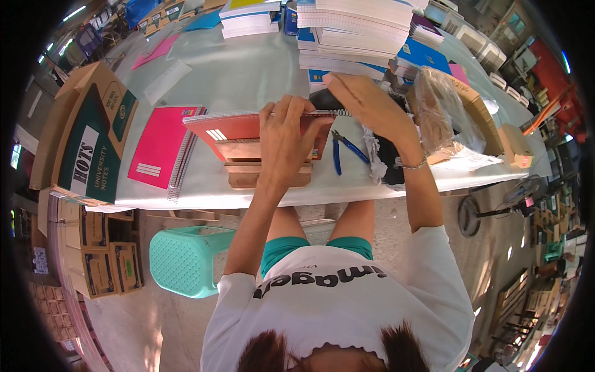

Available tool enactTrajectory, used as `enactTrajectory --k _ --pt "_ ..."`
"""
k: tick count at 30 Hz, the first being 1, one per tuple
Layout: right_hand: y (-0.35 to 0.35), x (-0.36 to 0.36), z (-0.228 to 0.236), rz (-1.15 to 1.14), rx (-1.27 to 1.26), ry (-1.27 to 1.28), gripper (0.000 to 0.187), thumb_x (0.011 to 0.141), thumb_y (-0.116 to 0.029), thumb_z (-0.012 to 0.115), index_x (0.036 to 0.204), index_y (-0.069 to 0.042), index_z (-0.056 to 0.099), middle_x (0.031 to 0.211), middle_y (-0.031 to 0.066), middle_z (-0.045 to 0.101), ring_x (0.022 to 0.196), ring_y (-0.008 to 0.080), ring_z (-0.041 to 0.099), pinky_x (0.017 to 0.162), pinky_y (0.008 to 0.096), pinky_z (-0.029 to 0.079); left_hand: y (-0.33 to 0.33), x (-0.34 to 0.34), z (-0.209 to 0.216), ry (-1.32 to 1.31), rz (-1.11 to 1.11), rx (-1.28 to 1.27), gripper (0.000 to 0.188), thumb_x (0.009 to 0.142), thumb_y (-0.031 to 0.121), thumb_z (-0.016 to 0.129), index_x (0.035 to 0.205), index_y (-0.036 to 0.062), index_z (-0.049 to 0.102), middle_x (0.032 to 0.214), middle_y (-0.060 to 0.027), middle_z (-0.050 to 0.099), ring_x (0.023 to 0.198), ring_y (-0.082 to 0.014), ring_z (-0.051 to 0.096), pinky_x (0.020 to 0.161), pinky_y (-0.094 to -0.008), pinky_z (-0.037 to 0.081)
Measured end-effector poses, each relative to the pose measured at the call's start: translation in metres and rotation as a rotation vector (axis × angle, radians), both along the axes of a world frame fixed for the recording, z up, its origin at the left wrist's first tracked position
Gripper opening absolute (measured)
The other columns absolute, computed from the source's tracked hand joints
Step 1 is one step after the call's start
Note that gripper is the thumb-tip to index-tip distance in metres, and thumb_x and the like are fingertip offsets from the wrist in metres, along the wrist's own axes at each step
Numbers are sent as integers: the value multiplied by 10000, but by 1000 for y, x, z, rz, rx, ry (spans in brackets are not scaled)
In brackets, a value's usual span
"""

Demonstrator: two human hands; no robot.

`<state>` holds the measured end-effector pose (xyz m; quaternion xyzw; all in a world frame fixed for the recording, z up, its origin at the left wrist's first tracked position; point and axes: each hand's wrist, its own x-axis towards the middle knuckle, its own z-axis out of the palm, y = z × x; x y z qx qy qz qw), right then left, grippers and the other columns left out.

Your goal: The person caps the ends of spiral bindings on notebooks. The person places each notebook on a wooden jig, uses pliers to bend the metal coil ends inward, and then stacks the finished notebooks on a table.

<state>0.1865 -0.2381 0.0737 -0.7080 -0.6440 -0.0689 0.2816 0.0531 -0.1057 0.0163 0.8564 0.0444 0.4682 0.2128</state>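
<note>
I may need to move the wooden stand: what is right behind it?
A red notebook, held by the left hand, which covers part of it. What the stand itself covers cannot be seen.

We have a carton (93, 142) on the table (242, 71) at its left edge, a stool (186, 260) and fan (496, 212) off the near edge

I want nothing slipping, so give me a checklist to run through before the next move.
1. Left hand on the red-covered spiral notebook: ok, fingers over its top edge.
2. Notebook propped at the brown wooden stand: ok.
3. Thin grey coil flush with the notebook's right end: not ok, it sticks out.
4. Right hand's grip on the coil: cannot tell, contact does not show.
5. Blue-handled metal pliers nearby: ok, lying to the notebook's right.
</note>
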Motion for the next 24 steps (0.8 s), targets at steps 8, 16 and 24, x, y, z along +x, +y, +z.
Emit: enactTrajectory --k 8,16,24 --pt "5 -7 5 38 226 -490 288 876 -82 514 1149 9 503 878 177 563 782 333 586 673 416 461 -3 1 -3 -27 17 -35 303 744 225 797 880 77 571 855 -52 594 813 -250 560 874 -392 359" --pt "9 -2 13 -163 138 605 269 934 -220 552 979 25 652 785 114 653 733 292 602 735 307 475 -3 3 -4 -17 6 -73 316 738 215 800 873 71 554 868 -51 584 825 -268 542 871 -388 356" --pt "15 0 -15 -46 165 -144 271 958 -210 537 919 47 612 671 185 533 597 287 485 591 336 405 -5 -1 -1 -15 -17 -101 358 730 252 809 906 71 556 891 -49 602 842 -260 548 890 -386 349"
